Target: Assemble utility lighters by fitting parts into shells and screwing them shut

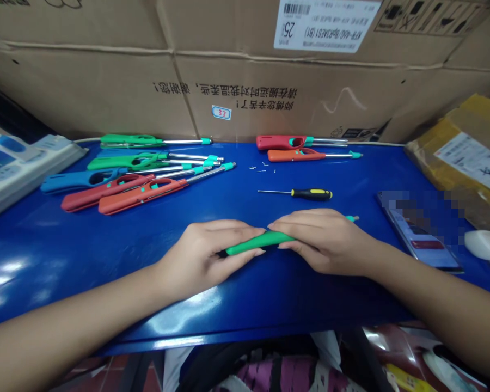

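Note:
Both of my hands grip one green long-necked lighter [261,241] that lies on the blue table [65,250]. My left hand [206,253] wraps round its handle end. My right hand [326,239] covers the middle and neck, and the teal tip [352,219] pokes out past its knuckles. Just beyond the hands lies a small screwdriver [310,194] with a black and yellow handle.
Several lighters in green, blue and red [134,177] lie in a pile at the left, two red ones [298,148] at the back middle. Tiny metal pins [261,167] are scattered between. Cardboard boxes [245,71] wall the back; a phone [420,234] lies at the right.

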The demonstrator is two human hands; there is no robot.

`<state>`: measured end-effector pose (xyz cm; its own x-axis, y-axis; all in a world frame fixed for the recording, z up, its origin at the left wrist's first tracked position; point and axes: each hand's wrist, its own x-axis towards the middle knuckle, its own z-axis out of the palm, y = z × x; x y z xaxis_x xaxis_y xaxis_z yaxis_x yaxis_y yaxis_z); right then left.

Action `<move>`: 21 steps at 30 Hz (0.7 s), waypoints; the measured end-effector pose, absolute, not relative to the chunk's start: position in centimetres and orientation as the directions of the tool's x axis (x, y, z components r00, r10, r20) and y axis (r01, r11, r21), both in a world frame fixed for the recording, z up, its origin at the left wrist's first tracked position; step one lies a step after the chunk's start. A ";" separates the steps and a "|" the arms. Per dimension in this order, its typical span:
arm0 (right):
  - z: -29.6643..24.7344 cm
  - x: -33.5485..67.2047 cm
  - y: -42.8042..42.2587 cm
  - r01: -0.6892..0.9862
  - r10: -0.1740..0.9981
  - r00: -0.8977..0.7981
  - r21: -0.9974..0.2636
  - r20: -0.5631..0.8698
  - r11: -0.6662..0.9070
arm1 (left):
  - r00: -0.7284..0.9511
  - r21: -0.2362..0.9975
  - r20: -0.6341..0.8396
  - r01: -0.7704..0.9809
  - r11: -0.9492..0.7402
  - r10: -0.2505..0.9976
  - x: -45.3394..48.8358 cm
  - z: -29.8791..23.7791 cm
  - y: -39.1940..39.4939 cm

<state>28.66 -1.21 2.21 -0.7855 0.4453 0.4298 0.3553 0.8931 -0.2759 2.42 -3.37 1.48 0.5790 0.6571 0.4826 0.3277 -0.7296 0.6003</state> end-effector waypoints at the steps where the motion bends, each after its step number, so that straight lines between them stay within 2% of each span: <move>1: 2.2 28.6 -1.2 0.377 0.466 -0.783 -0.282 0.411 0.882 | 0.571 0.599 0.483 0.337 -0.726 0.664 2.4 1.4 -3.2; 5: 1.9 28.5 -0.8 0.451 0.546 -0.764 -0.319 0.344 0.833 | 0.518 0.636 0.465 0.369 -0.678 0.718 2.4 0.8 -2.5; 11: 1.7 29.0 0.0 0.455 0.572 -0.719 -0.354 0.395 0.817 | 0.473 0.759 0.419 0.287 -0.585 0.775 2.3 0.9 -1.8; 21: 1.5 28.8 0.2 0.441 0.534 -0.754 -0.307 0.383 0.843 | 0.527 0.635 0.495 0.324 -0.701 0.691 2.2 0.8 -1.8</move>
<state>28.78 0.17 1.49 -0.7537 0.5340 0.3830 0.4415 0.8432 -0.3068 2.15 -1.82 0.77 0.5266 0.6911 0.4950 0.3236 -0.7014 0.6351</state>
